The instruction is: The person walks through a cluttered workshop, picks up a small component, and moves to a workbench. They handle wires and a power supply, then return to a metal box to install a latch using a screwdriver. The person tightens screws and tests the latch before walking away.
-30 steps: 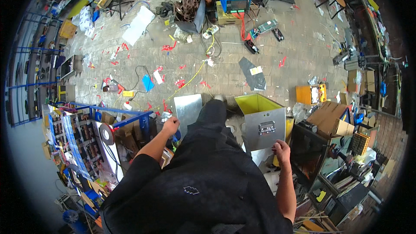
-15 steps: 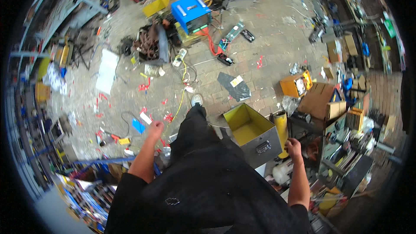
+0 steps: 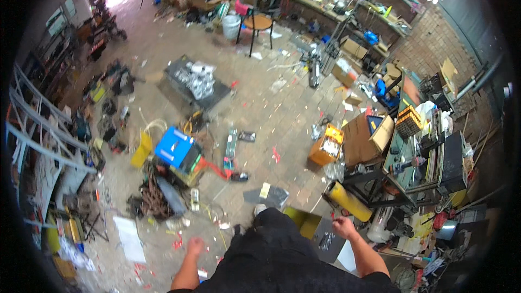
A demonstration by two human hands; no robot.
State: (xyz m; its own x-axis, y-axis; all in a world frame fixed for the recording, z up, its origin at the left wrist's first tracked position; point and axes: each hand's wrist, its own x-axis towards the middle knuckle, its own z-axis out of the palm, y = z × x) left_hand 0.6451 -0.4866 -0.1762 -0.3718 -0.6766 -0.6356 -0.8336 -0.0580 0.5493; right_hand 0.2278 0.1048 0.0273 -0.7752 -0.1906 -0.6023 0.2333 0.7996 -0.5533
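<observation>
My left hand [image 3: 195, 246] hangs low over the littered floor, apart from everything near it. Motion smears its fingers, and nothing shows in it. My right hand [image 3: 343, 227] is held out on the other side with its fingers loosely curled, and I see no object in it. Below and beside that hand stands a grey metal box [image 3: 326, 235] with a handle and a yellow-green inside [image 3: 304, 221]; my body covers part of it. A yellow cylinder [image 3: 350, 201] lies tilted just beyond the right hand.
A blue-topped machine [image 3: 175, 146] with red cables stands ahead to the left. An orange case [image 3: 326, 145] and a cardboard box [image 3: 364, 140] sit by the cluttered workbench [image 3: 399, 157] at right. Farther off are a dark board [image 3: 176, 78] with metal parts and a round stool [image 3: 257, 22].
My view has tilted up and turned right, bringing the far benches and doorway into sight. The grey box now sits lower and closer to my body. Both hands appear lower in the picture.
</observation>
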